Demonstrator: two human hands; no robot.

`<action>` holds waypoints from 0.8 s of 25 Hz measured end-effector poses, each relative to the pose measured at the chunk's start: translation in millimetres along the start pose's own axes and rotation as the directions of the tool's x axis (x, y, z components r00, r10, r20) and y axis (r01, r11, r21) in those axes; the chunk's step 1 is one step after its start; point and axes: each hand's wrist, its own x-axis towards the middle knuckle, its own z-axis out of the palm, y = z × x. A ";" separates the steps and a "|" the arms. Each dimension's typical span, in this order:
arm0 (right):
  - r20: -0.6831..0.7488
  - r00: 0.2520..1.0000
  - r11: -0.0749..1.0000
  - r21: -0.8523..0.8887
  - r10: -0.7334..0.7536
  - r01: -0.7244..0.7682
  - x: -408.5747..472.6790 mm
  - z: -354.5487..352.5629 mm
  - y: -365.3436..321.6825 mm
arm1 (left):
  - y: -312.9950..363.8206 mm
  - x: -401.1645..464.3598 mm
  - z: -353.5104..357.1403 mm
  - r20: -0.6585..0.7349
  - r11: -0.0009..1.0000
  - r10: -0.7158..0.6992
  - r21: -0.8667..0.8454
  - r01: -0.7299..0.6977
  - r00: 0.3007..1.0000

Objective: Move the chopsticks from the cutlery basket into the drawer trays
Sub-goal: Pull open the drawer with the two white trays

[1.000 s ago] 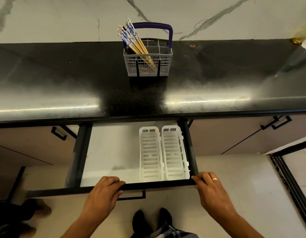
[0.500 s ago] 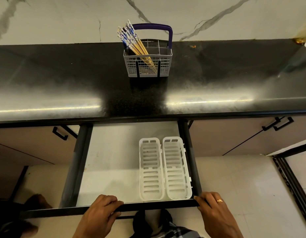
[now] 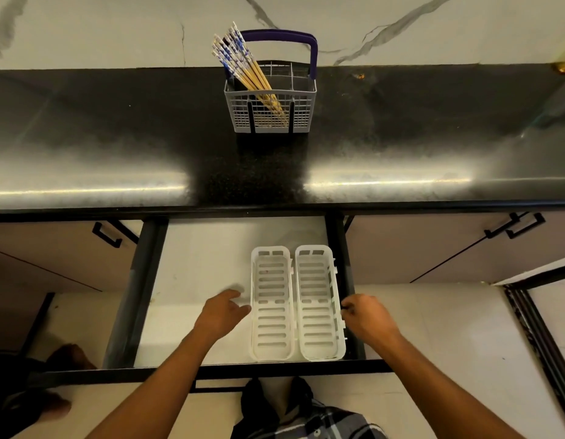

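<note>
Flanking slotted white plastic trays (image 3: 297,302), both hands (image 3: 222,313) hover loosely curled.

Chopsticks (image 3: 243,69) in basket (image 3: 271,112) on counter (image 3: 116,137); trays (image 3: 297,302) in drawer (image 3: 195,280).

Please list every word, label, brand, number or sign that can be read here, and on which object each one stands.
None can be read. The chopsticks carry only a blue pattern, no legible characters. The cutlery basket, both drawer trays and the countertop show no text.
</note>
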 end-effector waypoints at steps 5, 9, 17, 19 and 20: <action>0.030 0.999 0.993 -0.116 0.040 -0.036 19.4 14.4 -12.1 | 5.1 16.3 27.8 0.164 0.989 -0.116 -0.076 0.129 0.980; 0.019 1.000 0.992 -0.126 0.005 -0.002 20.4 17.1 -5.3 | 5.8 7.8 36.7 0.138 0.994 -0.075 -0.068 0.085 0.988; 0.025 1.000 0.994 -0.105 0.019 -0.017 24.0 22.3 1.4 | 6.1 1.8 36.7 0.172 0.985 -0.070 -0.142 0.095 0.983; 0.027 1.000 0.993 -0.115 0.014 -0.010 25.0 22.3 2.5 | 3.0 -0.9 34.4 0.253 0.967 -0.099 -0.204 0.153 0.962; 0.025 1.000 0.993 -0.121 0.015 -0.012 24.8 21.9 2.7 | 1.6 -2.2 32.4 0.292 0.963 -0.114 -0.203 0.178 0.950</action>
